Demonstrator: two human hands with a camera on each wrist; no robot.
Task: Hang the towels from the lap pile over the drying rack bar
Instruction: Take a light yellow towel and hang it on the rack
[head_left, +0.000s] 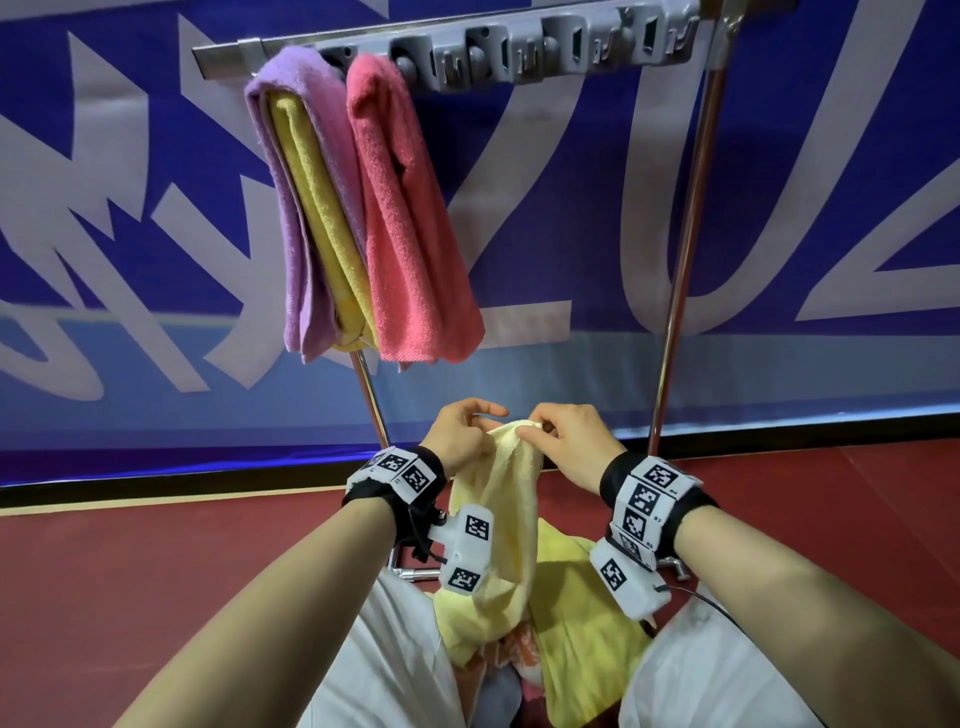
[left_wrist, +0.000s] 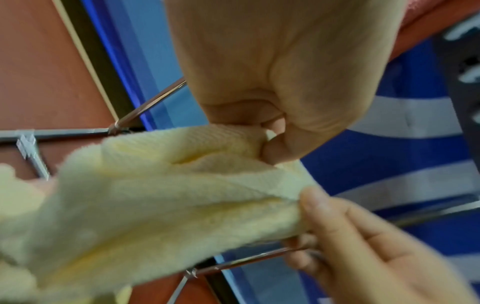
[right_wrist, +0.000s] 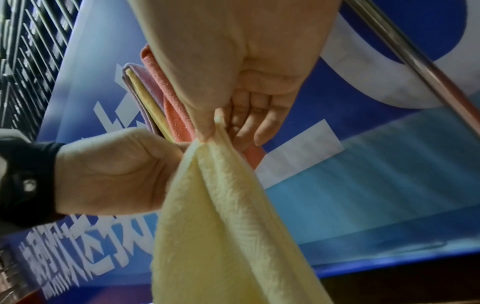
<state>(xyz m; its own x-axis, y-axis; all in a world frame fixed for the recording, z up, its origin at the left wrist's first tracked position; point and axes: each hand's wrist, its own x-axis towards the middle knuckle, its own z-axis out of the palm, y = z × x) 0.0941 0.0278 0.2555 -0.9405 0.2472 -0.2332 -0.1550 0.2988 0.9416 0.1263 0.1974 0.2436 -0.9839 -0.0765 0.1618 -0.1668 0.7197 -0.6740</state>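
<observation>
A pale yellow towel (head_left: 506, 499) hangs from both hands down to the lap pile (head_left: 571, 623). My left hand (head_left: 465, 434) pinches its top edge on the left, and my right hand (head_left: 563, 441) pinches the same edge just to the right. The left wrist view shows the pale yellow towel (left_wrist: 161, 195) bunched under the left hand (left_wrist: 270, 142). In the right wrist view the right hand (right_wrist: 210, 133) pinches the pale yellow towel (right_wrist: 221, 216) at its top corner. High above, the rack bar (head_left: 228, 52) carries a purple towel (head_left: 301, 218) wrapped over a yellow one (head_left: 322, 218), and a pink towel (head_left: 410, 223).
The rack's grey clip strip (head_left: 561, 47) runs right along the bar with no towel on it. Two metal uprights (head_left: 685, 244) slope down to the red floor (head_left: 156, 545). A blue and white banner (head_left: 779, 182) stands behind the rack. White-trousered knees (head_left: 395, 660) flank the pile.
</observation>
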